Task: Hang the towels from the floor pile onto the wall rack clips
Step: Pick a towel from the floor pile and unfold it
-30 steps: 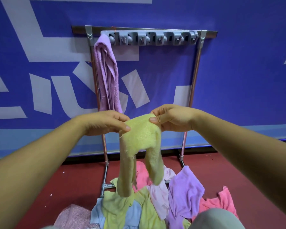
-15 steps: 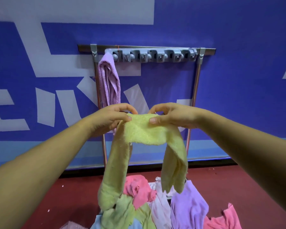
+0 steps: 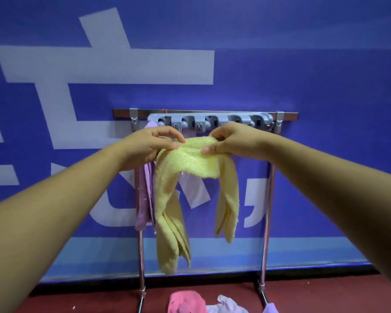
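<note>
Left hand and right hand pinch yellow towel.

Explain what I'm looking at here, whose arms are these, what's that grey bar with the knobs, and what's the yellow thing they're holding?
There is no machine here. The single view comes from a camera worn on a person's head, looking forward and down, so the two bare arms are that person's own. The left hand and the right hand each pinch the top edge of a yellow towel, whose ends hang down. Just behind the hands is a grey clip strip on a metal stand against a blue wall. A purple towel hangs at its left end. On the red floor lie a pink towel and paler ones.
</note>
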`<state>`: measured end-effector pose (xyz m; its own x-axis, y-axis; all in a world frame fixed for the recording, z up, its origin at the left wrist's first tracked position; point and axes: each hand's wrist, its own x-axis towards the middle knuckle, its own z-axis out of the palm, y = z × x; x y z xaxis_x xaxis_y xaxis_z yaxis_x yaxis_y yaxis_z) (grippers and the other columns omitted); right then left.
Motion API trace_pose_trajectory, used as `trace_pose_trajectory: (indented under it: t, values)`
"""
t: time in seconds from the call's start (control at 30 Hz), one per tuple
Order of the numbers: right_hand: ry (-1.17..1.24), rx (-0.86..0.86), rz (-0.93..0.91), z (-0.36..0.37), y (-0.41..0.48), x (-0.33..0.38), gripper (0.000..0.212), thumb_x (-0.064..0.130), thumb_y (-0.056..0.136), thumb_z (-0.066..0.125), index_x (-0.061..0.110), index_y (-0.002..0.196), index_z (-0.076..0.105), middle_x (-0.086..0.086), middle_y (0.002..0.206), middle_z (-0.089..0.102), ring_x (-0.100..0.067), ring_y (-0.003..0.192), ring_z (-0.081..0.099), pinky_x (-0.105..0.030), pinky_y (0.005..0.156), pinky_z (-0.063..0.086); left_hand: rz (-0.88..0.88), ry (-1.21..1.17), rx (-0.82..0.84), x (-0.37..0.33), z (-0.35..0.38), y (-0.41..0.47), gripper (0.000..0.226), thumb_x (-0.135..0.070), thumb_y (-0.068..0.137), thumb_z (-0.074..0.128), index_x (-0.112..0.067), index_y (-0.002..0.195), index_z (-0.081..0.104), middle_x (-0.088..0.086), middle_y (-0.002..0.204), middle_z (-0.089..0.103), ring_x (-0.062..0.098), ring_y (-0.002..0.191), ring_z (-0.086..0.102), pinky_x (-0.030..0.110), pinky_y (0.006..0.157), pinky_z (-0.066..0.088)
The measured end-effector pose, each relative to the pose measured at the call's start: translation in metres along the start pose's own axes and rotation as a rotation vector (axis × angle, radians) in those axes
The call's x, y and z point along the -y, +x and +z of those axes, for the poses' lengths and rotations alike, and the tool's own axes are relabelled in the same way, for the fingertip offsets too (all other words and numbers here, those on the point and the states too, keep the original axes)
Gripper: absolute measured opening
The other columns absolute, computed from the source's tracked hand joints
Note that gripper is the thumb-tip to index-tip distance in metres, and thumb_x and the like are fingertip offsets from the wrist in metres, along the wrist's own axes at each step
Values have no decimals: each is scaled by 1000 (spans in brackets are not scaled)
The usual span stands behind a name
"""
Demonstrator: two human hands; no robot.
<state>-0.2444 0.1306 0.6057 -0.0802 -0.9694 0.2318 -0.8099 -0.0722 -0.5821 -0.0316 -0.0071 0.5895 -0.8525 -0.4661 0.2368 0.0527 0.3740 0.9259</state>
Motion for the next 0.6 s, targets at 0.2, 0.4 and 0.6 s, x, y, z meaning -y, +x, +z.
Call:
trace_pose_trajectory:
  t: [0.2, 0.4, 0.6]
  values:
    - [-179, -82, -10, -24, 59, 12, 47, 44, 83, 77, 0, 96, 66, -1, 71, 49, -14, 64, 44, -30, 62, 34, -33, 36, -58, -15, -40, 48, 17, -4, 95, 54, -10, 107, 65, 8, 92, 64, 17, 72, 61, 26, 56, 49]
    - [-176, -170, 20, -38, 125, 9, 31, 43, 81, 79, 23, 103, 69, -3, 92, 69, -21, 76, 65, -37, 71, 55, -44, 9, -205, -20, -66, 97, 20, 2, 84, 53, -8, 95, 67, 9, 83, 62, 17, 66, 60, 28, 58, 47]
    - [-228, -271, 4, -17, 169, -6, 31, 40, 92, 67, 17, 114, 64, 4, 91, 58, -12, 75, 54, -26, 58, 39, -92, 450, -391, 1, -81, 136, 21, 0, 80, 57, -16, 86, 70, 3, 76, 63, 17, 62, 54, 27, 57, 43]
